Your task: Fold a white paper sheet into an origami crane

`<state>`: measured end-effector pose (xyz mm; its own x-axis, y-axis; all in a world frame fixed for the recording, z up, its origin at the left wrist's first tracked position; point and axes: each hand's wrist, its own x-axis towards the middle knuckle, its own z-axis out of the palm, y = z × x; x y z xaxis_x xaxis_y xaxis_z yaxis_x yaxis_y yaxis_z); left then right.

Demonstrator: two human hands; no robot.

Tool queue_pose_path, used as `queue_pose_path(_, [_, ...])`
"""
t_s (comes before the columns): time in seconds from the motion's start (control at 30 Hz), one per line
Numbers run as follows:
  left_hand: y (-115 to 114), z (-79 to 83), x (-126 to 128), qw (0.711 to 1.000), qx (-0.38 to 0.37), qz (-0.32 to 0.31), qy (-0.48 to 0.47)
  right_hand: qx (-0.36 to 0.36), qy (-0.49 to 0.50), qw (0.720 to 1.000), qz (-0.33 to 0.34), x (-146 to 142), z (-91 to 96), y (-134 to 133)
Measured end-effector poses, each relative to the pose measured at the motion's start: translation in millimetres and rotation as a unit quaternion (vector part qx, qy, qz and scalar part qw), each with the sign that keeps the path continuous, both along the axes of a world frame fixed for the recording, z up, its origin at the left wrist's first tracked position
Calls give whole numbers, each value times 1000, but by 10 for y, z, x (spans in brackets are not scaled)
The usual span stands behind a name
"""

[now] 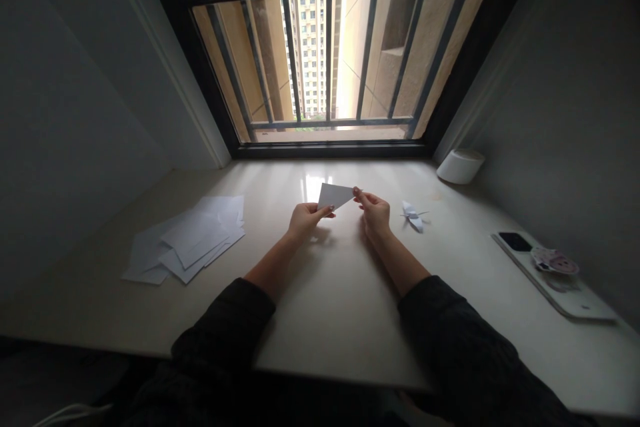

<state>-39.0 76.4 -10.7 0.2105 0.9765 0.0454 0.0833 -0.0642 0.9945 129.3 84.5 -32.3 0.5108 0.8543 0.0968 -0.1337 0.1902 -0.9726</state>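
Observation:
A folded sheet of paper (333,195), roughly triangular, is held up between my two hands above the pale sill. My left hand (309,219) pinches its lower left corner, thumb across the front. At the right, the fingertips of my right hand (374,210) close on the paper's pointed tip. The paper looks grey against the window light. A white folded paper crane (413,216) lies on the sill just right of my right hand, apart from it.
Several loose white paper sheets (195,237) overlap at the left. On the right lies a phone (555,280) with a round pinkish grip on its back. A white cylindrical object (460,167) sits in the far right corner. The barred window (330,152) closes off the back.

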Motion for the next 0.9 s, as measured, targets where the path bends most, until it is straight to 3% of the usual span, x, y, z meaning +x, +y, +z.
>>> queue_pose_path(0.37, [88, -83, -43, 999, 29, 8, 13, -18, 44, 999, -11, 13, 2, -5])
queue_pose_path(0.7, [69, -51, -56, 1000, -4, 1, 8, -12, 68, 997, -15, -17, 7, -34])
queue_pose_path(0.9, [91, -65, -104, 999, 16, 31, 31, 20, 89, 994, 64, -15, 45, -69])
